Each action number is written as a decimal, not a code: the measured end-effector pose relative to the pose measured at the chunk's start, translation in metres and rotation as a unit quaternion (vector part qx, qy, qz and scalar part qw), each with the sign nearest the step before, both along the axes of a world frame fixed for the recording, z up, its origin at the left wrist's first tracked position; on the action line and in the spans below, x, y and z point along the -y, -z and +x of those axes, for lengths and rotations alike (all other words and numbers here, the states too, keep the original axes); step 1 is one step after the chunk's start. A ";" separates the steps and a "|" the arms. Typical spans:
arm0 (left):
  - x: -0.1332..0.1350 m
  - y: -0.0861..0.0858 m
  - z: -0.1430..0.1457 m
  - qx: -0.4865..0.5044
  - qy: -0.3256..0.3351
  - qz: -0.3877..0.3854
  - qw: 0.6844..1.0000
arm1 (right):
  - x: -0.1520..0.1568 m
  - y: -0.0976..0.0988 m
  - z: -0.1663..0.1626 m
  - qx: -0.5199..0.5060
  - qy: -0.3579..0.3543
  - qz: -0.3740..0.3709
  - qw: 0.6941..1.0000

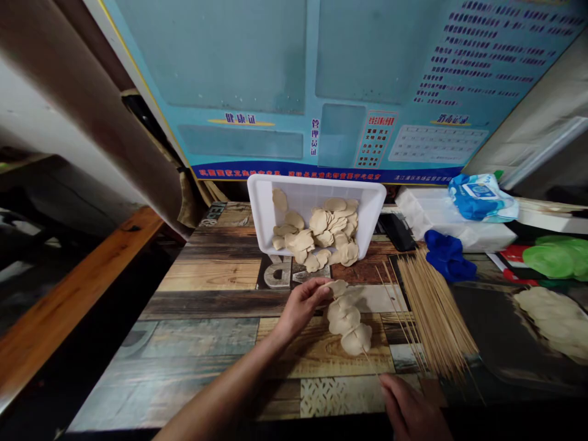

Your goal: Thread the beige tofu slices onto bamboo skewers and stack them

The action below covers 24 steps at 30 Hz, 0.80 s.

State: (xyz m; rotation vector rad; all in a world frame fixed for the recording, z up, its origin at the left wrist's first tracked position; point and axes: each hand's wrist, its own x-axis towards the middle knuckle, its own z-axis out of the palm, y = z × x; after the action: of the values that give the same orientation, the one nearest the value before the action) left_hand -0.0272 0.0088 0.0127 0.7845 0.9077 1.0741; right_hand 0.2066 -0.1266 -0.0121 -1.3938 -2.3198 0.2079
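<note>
My right hand (411,407) is closed on the lower end of a thin wooden skewer (372,364). Several pale, round, flat slices (344,317) are threaded along this skewer, bunched and overlapping. At its upper end, my left hand (298,309) pinches a pale slice (339,287) between thumb and fingers; the skewer's tip is hidden there. Just beyond my hands, a white plastic tub (375,211) is tilted on its side and faces me. Loose slices (333,226) lie heaped in it and spill over its near edge.
Right of my hands lies a bundle of bare skewers (436,318). Filled skewers (554,318) rest on a dark tray (487,331) at far right. Behind are a blue cloth-like item (449,256), a black phone-like object (397,231) and a blue-white packet (482,197). A blue board (312,141) stands behind the table.
</note>
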 end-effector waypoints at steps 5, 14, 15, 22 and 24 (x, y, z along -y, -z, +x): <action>0.001 0.002 0.002 -0.012 -0.014 -0.002 1.000 | -0.004 -0.009 -0.006 -0.008 0.000 0.042 0.999; -0.003 0.006 0.001 0.127 0.031 -0.120 0.984 | -0.007 -0.003 0.002 0.041 -0.038 0.103 0.993; -0.002 0.006 0.002 0.128 0.029 -0.119 0.984 | -0.007 -0.001 0.003 0.042 -0.036 0.103 0.993; 0.002 0.004 0.003 0.081 0.009 -0.051 0.995 | -0.009 -0.004 0.002 0.068 -0.041 0.129 0.989; 0.002 0.005 0.001 0.055 0.016 -0.023 0.998 | -0.011 -0.011 -0.002 0.073 -0.050 0.149 0.985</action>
State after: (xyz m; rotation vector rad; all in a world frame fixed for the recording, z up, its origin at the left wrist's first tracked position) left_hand -0.0260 0.0071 0.0079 0.6931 0.8211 1.0535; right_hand 0.2043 -0.1160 -0.0012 -1.1802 -2.4202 -0.2132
